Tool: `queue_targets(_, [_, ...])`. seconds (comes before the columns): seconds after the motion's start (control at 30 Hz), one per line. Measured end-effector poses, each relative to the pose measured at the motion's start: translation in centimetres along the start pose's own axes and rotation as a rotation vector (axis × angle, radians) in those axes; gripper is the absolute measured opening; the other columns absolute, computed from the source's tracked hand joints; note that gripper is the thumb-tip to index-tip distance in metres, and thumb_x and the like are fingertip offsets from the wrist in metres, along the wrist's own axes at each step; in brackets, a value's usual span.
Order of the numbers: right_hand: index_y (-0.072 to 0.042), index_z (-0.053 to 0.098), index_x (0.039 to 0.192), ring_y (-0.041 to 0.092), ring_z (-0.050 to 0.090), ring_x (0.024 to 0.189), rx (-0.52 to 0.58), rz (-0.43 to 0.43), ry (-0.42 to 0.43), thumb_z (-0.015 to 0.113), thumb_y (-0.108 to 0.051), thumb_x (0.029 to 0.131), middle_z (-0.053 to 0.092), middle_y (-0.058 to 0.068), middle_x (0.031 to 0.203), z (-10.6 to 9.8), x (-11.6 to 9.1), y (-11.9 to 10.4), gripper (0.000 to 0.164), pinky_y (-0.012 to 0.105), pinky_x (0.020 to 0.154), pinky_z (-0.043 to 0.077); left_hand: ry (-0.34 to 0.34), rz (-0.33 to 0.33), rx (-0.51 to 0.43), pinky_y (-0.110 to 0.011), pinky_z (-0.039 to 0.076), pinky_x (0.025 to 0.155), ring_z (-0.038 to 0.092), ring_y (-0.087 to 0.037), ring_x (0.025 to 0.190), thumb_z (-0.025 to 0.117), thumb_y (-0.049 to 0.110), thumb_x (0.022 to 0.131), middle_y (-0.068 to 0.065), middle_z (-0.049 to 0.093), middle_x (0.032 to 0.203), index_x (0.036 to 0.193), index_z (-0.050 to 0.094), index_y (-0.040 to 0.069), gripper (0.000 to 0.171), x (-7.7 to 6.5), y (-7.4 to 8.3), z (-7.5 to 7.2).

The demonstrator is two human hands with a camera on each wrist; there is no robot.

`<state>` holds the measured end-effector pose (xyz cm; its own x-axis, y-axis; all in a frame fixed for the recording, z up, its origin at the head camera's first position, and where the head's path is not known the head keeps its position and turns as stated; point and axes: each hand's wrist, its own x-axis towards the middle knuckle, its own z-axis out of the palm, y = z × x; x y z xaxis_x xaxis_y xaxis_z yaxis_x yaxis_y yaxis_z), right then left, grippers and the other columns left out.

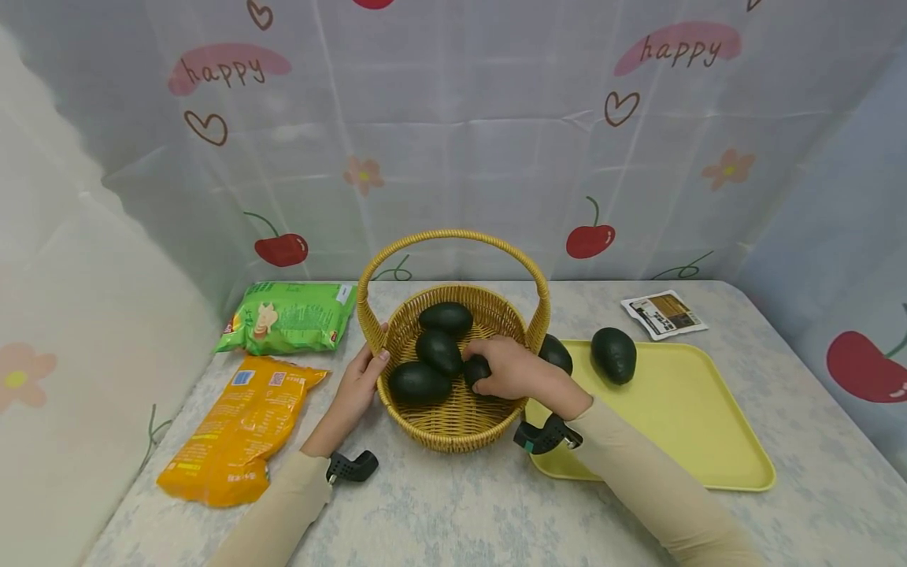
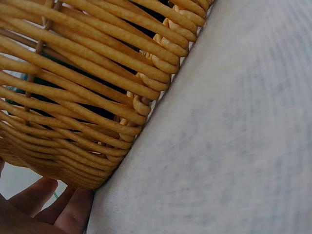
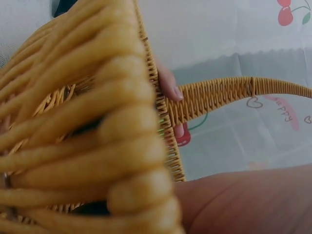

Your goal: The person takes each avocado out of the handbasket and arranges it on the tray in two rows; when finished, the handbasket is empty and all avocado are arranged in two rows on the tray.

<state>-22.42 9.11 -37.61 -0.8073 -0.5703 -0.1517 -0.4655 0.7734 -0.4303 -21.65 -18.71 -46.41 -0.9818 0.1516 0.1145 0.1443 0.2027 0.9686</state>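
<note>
A yellow wicker basket [image 1: 454, 439] with a tall arched handle stands mid-table. Several dark green avocados [image 1: 420, 383] lie inside it. My left hand [image 1: 360, 386] holds the basket's left side, its thumb over the rim by the handle's base; in the left wrist view its fingers [image 2: 73, 209] press against the outer weave. Reaching over the right rim, my right hand [image 1: 512, 367] grips an avocado [image 1: 476, 368] low inside the basket. In the right wrist view the basket wall [image 3: 131, 97] hides that grip. Another avocado [image 1: 613, 356] lies on a yellow tray [image 1: 680, 417].
One more avocado [image 1: 556, 354] shows at the tray's left end, partly behind the basket handle. A green snack bag [image 1: 301, 316] and an orange bag [image 1: 241, 433] lie on the left. Behind the tray is a small white-and-brown packet [image 1: 664, 313]. A printed curtain hangs behind the table.
</note>
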Motion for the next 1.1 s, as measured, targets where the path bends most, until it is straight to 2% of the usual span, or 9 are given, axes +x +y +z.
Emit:
queue_targets(0.23, [-0.012, 0.063, 0.135, 0.033, 0.054, 0.126, 0.010, 0.024, -0.025, 0.075, -0.013, 0.092, 0.062, 0.013, 0.133, 0.1, 0.0, -0.1, 0.044, 0.044, 0.096, 0.052, 0.000, -0.011, 0.009, -0.028, 0.043, 0.109, 0.034, -0.031, 0.152, 0.040, 0.031, 0.112, -0.010, 0.025, 0.170, 0.164, 0.023, 0.020, 0.056, -0.1, 0.1, 0.0])
queue_targets(0.5, [-0.012, 0.061, 0.138, 0.037, 0.051, 0.135, -0.007, 0.018, -0.056, 0.075, -0.011, 0.092, 0.062, 0.012, 0.139, -0.1, -0.2, -0.2, 0.049, 0.047, 0.101, 0.051, 0.004, -0.007, 0.013, -0.020, 0.042, 0.106, 0.032, -0.029, 0.153, 0.041, 0.029, 0.112, -0.010, 0.026, 0.170, 0.164, 0.024, 0.019, 0.056, -0.1, 0.0, 0.2])
queue_targets(0.8, [-0.014, 0.061, 0.138, 0.037, 0.050, 0.133, 0.013, 0.015, -0.045, 0.075, -0.014, 0.092, 0.063, 0.012, 0.137, -0.2, -0.4, -0.1, 0.048, 0.046, 0.098, 0.051, -0.004, -0.010, 0.010, -0.036, 0.043, 0.112, 0.032, -0.031, 0.153, 0.041, 0.032, 0.112, -0.010, 0.025, 0.170, 0.164, 0.024, 0.020, 0.056, -0.1, 0.1, 0.1])
queue_targets(1.1, [-0.015, 0.062, 0.139, 0.034, 0.055, 0.127, 0.037, -0.056, 0.025, 0.075, -0.019, 0.092, 0.064, 0.010, 0.135, -1.3, -1.1, 0.2, 0.049, 0.045, 0.095, 0.051, 0.001, -0.015, 0.006, -0.024, 0.044, 0.106, 0.034, -0.030, 0.152, 0.041, 0.033, 0.112, -0.009, 0.026, 0.169, 0.164, 0.024, 0.021, 0.056, -0.1, 0.1, 0.0])
